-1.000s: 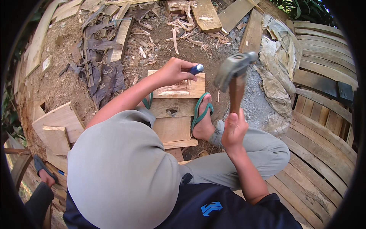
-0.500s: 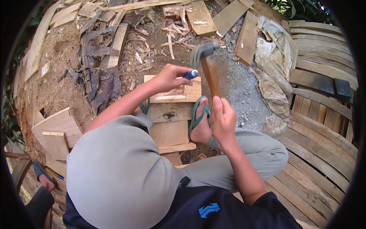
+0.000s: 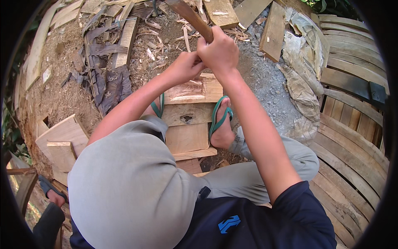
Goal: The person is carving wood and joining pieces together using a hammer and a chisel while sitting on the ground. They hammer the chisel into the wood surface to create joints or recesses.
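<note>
My right hand [image 3: 219, 50] is wrapped round the wooden handle of a hammer [image 3: 190, 17]. The hammer slants up and left, and its head is mostly cut off at the top edge. Close against it, my left hand [image 3: 182, 68] is closed; the blue-handled chisel it held a moment ago is now hidden behind the fingers and the right hand. Below both hands lies a wooden block [image 3: 213, 91] with a shallow, splintered recess cut in its upper face. My feet in green flip-flops [image 3: 215, 118] flank the block and the boards under it.
A slatted wooden bench [image 3: 348, 145] runs along the right. Crumpled sacking [image 3: 304, 79] lies beside grey gravel. Loose planks [image 3: 271, 31], wood chips and dark dry bark [image 3: 101, 79] litter the ground ahead. Board offcuts [image 3: 62, 141] lean at left, near another person's foot [image 3: 56, 197].
My right hand has moved up and left, bringing the hammer beside my left hand, its handle now pointing away. The chisel's handle has gone out of sight; my left hand is slightly lower left.
</note>
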A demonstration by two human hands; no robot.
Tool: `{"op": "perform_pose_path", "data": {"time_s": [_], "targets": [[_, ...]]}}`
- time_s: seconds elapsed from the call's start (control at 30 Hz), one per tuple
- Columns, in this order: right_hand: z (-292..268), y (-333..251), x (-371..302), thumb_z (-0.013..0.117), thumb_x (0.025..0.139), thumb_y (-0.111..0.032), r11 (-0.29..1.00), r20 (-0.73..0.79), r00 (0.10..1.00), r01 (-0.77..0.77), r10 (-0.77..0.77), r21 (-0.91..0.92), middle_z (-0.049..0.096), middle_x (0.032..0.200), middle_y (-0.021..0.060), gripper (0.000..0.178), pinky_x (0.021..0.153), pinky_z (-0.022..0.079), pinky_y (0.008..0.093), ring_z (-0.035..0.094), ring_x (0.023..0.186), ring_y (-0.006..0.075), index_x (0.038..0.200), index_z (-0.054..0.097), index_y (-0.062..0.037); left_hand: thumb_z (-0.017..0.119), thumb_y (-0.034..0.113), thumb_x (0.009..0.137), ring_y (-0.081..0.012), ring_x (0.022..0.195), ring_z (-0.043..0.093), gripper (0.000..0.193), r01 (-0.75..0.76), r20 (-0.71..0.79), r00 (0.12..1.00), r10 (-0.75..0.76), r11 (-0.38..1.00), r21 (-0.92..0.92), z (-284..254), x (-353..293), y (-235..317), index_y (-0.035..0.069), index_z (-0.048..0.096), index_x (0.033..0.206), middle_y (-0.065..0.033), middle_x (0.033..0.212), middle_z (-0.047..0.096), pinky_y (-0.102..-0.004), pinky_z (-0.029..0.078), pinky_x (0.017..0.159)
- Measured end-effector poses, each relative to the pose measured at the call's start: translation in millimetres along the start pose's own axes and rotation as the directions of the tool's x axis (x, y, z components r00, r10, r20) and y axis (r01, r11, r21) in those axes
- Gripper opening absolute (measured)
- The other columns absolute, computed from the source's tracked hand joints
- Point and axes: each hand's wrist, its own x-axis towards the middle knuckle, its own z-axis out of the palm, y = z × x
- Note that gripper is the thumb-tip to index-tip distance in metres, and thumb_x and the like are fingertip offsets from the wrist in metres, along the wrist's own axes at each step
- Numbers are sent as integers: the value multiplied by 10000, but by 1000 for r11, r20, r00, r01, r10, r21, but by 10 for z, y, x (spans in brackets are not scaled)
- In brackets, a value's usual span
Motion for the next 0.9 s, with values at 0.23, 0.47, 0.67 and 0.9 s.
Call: {"op": "perform_pose_path", "data": {"time_s": [0.23, 0.47, 0.67, 0.9], "targets": [[-70, -89, 72, 725, 817, -288, 997, 164, 986, 3, 9, -77, 741, 806, 221, 285, 685, 612, 511, 751, 743, 409, 938, 682, -34, 711, 180, 960, -253, 884, 754, 294, 20, 67, 998, -18, 999, -26, -90, 20, 2, -57, 681, 1131, -199, 972, 769, -382, 566, 786], [-602, -62, -453, 798, 744, -267, 983, 372, 921, 54, -117, 177, 672, 878, 231, 367, 745, 556, 472, 687, 836, 421, 909, 637, 18, 815, 107, 846, -121, 889, 729, 305, 104, 218, 971, -95, 994, -31, -146, -308, 264, -27, 751, 1112, -128, 977, 793, -309, 574, 799], [-612, -19, -692, 760, 757, -136, 932, 352, 929, -20, -117, 362, 606, 882, 208, 299, 719, 511, 478, 642, 816, 414, 939, 582, 21, 782, 60, 826, -104, 853, 731, 343, -25, 179, 983, 40, 996, -87, -58, -341, 59, 44, 762, 1168, -122, 957, 792, -297, 572, 784], [-643, -87, -1014, 714, 794, -66, 911, 284, 958, -95, -26, 402, 601, 881, 191, 232, 690, 485, 469, 629, 797, 403, 966, 579, 13, 751, 39, 796, -348, 802, 734, 350, -241, 184, 952, 243, 970, -34, 28, -428, 110, 96, 762, 1141, -174, 934, 753, -357, 574, 736]]}}
